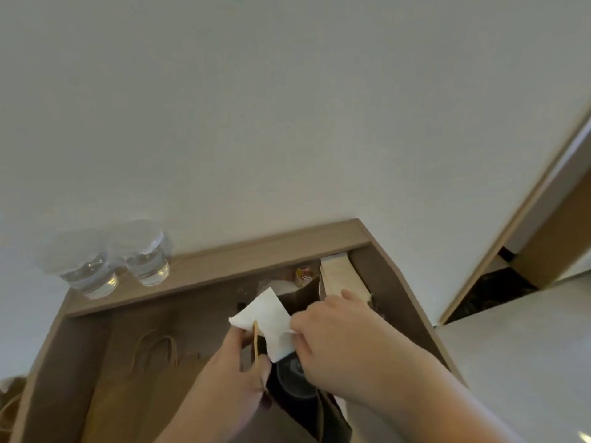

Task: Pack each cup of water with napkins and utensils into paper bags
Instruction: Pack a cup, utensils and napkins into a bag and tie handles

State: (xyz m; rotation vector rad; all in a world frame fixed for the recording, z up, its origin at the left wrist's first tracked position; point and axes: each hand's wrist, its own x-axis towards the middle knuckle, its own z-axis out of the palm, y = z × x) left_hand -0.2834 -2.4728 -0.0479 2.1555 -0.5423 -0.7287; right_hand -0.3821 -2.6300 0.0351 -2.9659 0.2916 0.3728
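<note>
Two lidded clear cups of water stand side by side on the raised back ledge (pixel 224 263) of the wooden bench, near its left corner: the left cup (pixel 84 266) and the right cup (pixel 144 252), almost touching. Below them, flat paper bags (pixel 144 362) with twisted handles lie on the bench's left part, blurred and in shadow. Toward the front, the left hand (pixel 230 375) is closed on the rim and handle of an open brown paper bag (pixel 300 302), holding its mouth apart. Inside the bag a lidded cup (pixel 292 375) sits, seen from above. A white napkin (pixel 268 318) hangs over the bag's mouth, pinched at its right edge by the right hand (pixel 335 337), whose wrist and forearm hide the bag's right side. Behind the bag, by the back right corner, stand a pale paper bag (pixel 339 276) and a small colourful item (pixel 303 273) too blurred to name.
</note>
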